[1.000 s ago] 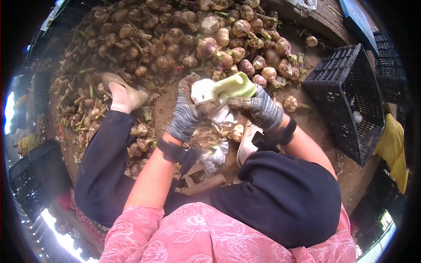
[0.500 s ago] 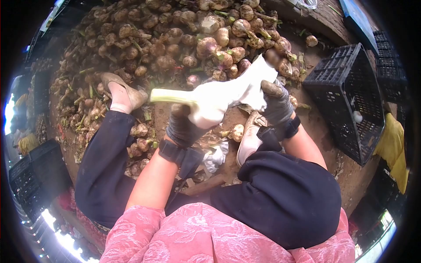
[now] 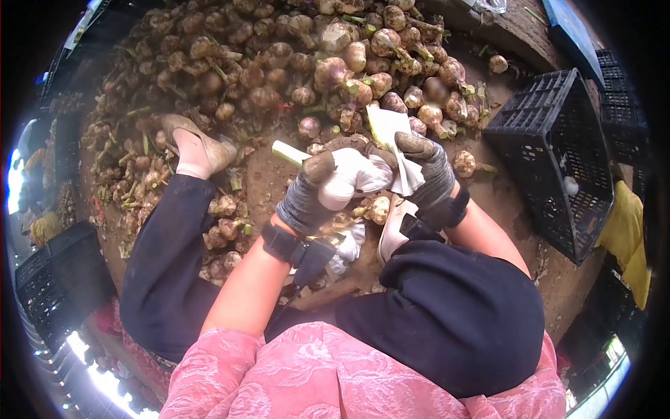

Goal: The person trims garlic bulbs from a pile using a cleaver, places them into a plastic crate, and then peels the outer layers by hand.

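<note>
My left hand [image 3: 307, 195], in a grey glove with a dark, soiled thumb, is closed round a white garlic bulb [image 3: 343, 183]. Its pale green cut stem [image 3: 289, 153] sticks out to the upper left. My right hand [image 3: 429, 167], gloved the same way, pinches a loose white sheet of garlic skin [image 3: 392, 133] just right of the bulb. The sheet stands up from the fingers and also hangs below them, overlapping the bulb's right side in this view. Below the hands, crumpled white peelings [image 3: 347, 246] lie on the ground between my legs.
A large heap of unpeeled garlic [image 3: 265, 63] covers the ground ahead and to the left. On the right, a black plastic crate [image 3: 537, 140] lies tipped, with a yellow cloth [image 3: 628, 237] beside it. Another black crate [image 3: 63, 272] stands at the left. My shoes flank the work area.
The white skin, stretched long from bulb to right hand before, is now shorter and bunched near the bulb. My hands are closer together, and the left hand has moved slightly right.
</note>
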`<control>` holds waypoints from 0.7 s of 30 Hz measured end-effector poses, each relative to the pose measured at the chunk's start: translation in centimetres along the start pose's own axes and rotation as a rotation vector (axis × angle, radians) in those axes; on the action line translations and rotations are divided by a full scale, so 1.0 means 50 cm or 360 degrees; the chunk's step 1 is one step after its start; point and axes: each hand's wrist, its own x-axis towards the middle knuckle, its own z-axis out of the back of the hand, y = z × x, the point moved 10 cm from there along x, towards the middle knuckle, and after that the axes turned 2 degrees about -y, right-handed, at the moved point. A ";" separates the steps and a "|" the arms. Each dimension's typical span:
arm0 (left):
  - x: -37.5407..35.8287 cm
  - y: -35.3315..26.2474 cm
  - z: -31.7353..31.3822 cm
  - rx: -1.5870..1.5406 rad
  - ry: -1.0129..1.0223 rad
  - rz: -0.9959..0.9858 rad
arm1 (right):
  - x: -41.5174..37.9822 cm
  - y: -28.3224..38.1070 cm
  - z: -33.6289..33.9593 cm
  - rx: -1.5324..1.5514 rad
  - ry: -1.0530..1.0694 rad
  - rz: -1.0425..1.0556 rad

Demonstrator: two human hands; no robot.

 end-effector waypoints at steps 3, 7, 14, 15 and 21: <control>-0.014 0.024 0.028 -0.0320 0.0206 0.0160 | 0.003 -0.011 -0.043 0.0488 0.0570 -0.0403; -0.009 0.004 0.028 0.0075 0.0141 0.0134 | 0.021 0.041 0.024 -0.1208 0.0190 0.0378; 0.018 -0.045 0.026 -0.0454 0.0107 -0.0016 | 0.026 0.075 0.109 -0.0217 -0.0319 0.0272; 0.028 -0.054 0.040 -0.0633 0.0083 -0.0121 | 0.025 0.079 0.114 -0.0218 -0.0318 0.0273; 0.018 -0.083 0.113 -0.0721 -0.0072 -0.0294 | 0.026 -0.010 0.032 -0.0754 0.0315 -0.0139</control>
